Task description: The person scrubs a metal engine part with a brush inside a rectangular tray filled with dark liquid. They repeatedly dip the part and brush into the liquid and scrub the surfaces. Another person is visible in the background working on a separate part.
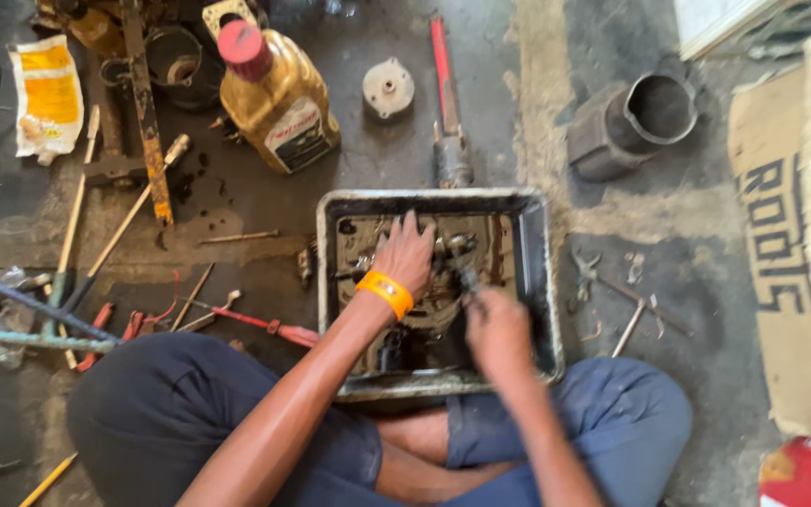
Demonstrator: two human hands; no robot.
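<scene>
Person sits cross-legged on the floor [612, 235], metal tray [537, 282] right in front of the knees. Step in hand looks like washing small metal parts in the dirty liquid the tray holds. Left hand [405, 255], orange wristband [386, 293] on it, lies fingers spread on the parts [452, 246] near the tray's far side, pressing rather than gripping. Right hand [497, 330] is blurred at the near right of the tray, curled around something dark; can't tell what, or how tight. Next move calls for a firm hold on slick oily pieces, probably one part at a time

Containers further out: gold oil jug [279, 99] with red cap, shut, past the tray's far-left corner; dark metal cylinder [631, 122] on its side toward the floor's far right, looks empty; black pot [175, 61] behind the jug, contents unclear
</scene>
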